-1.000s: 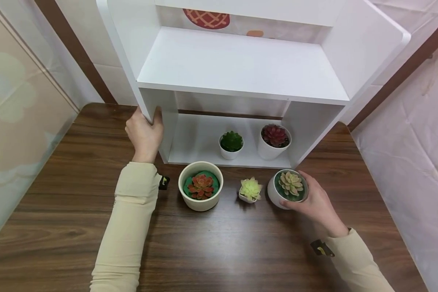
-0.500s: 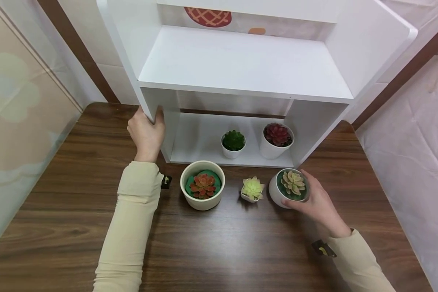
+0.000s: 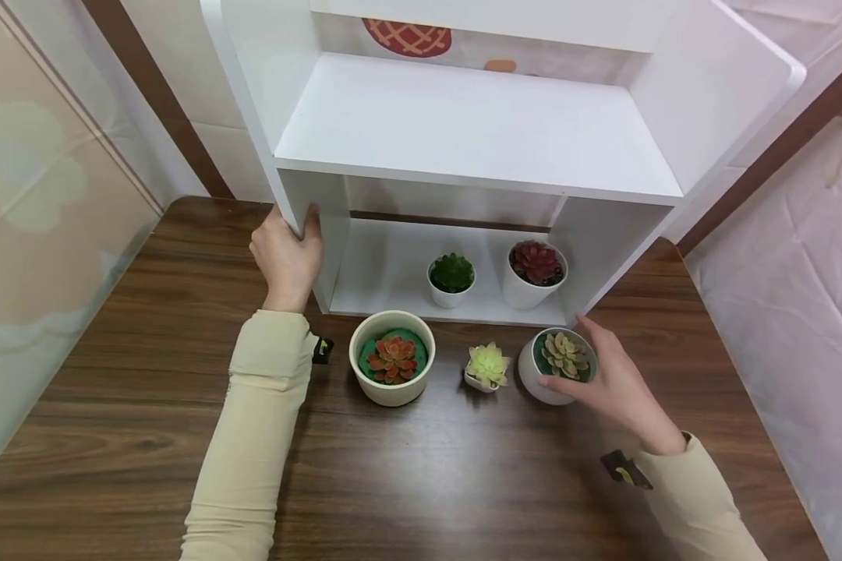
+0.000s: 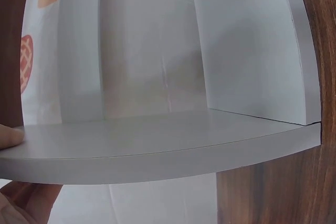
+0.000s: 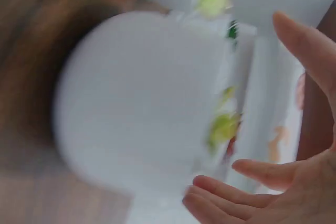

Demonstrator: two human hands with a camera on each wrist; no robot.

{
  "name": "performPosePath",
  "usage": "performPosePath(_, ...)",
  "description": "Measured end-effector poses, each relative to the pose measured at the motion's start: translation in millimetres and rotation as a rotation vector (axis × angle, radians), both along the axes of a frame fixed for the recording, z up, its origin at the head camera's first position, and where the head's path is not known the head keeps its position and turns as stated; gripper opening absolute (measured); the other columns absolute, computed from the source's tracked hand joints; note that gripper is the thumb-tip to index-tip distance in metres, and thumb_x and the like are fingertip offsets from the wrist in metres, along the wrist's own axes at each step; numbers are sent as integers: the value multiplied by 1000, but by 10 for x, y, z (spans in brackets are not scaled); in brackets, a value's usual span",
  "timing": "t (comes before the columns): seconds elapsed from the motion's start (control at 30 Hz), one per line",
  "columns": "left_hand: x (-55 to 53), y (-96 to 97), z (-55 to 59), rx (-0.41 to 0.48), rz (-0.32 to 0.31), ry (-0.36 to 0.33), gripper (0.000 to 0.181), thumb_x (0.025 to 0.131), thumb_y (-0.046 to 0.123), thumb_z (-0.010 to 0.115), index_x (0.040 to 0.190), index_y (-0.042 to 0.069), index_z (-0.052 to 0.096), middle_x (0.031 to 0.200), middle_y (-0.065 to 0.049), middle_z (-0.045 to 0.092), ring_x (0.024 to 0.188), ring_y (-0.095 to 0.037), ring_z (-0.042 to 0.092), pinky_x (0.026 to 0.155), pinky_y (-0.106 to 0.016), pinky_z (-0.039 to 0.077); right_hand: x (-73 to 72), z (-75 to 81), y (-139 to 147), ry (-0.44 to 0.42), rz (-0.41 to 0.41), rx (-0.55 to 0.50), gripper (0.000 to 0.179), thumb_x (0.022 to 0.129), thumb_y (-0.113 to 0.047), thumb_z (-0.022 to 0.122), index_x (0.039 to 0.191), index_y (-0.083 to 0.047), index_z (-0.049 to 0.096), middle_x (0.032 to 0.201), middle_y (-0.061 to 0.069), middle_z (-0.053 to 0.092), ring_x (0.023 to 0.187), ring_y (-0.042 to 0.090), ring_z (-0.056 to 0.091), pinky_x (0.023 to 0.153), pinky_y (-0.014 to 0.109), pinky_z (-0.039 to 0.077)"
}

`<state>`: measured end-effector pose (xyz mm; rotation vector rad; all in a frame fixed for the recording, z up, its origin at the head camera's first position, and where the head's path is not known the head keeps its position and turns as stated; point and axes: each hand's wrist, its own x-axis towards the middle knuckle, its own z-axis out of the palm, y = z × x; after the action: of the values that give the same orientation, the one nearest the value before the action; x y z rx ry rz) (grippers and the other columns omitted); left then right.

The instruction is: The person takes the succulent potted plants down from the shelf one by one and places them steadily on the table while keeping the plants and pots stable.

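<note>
A round white pot (image 3: pixel 543 393) holding a pale green succulent (image 3: pixel 564 354) with thick petal-like leaves stands on the table just in front of the right end of a white two-tier shelf unit (image 3: pixel 480 117). The right hand (image 3: pixel 620 386) is around this pot with its grip released, thumb and fingers spread apart; whether any fingertip touches the pot cannot be told. The left hand (image 3: pixel 289 261) grips the front edge of the shelf unit's left side panel, thumb inside.

Also in front of the shelf unit are a tiny white pot (image 3: pixel 482 384) with a yellow-green succulent (image 3: pixel 487 363), right of its middle, and a wide cream pot (image 3: pixel 391 396) with an orange-red succulent (image 3: pixel 393 360), near its left end. On the shelf unit's lower board sit a small white cup-shaped pot (image 3: pixel 451 298) with a dark green succulent (image 3: pixel 453 273) and, farther right, a taller white pot (image 3: pixel 525 294) with a burgundy succulent (image 3: pixel 535 262). Beneath the shelf unit spreads a brown wood-grain table (image 3: pixel 421 483).
</note>
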<state>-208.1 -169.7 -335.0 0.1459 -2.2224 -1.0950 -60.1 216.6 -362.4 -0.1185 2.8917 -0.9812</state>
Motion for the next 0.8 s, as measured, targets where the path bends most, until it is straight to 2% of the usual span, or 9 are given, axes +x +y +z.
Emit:
performPosePath(0.2, 16, -22, 8, 7, 4, -5, 33, 91, 24, 61, 105, -5, 66, 102, -25, 70, 96, -44, 66, 80, -57, 45, -111, 176, -303, 91, 79, -39, 98, 77, -41, 78, 150, -5, 25, 149, 21, 35, 133, 37, 39, 103, 54, 36)
performPosePath(0.43, 17, -20, -12, -6, 13, -7, 31, 91, 24, 61, 102, -5, 66, 99, -26, 70, 93, -46, 66, 77, -58, 45, -326, 265, -609, 100, 149, -116, 94, 78, -40, 78, 150, -5, 27, 152, 15, 33, 137, 30, 38, 107, 46, 37)
performPosePath(0.6, 24, -16, -9, -10, 5, -9, 32, 91, 24, 61, 103, -4, 67, 100, -25, 70, 94, -45, 66, 78, -58, 45, -446, 288, -773, 76, 178, -156, 93, 79, -37, 78, 149, -2, 27, 152, 17, 33, 137, 31, 39, 107, 44, 38)
performPosePath(0.8, 30, -22, 4, -9, -2, -2, 32, 91, 24, 61, 104, -5, 66, 101, -26, 70, 93, -46, 66, 78, -58, 45, -617, 243, -929, 109, 207, -135, 87, 80, -29, 78, 145, 4, 31, 146, 23, 39, 135, 34, 41, 104, 45, 41)
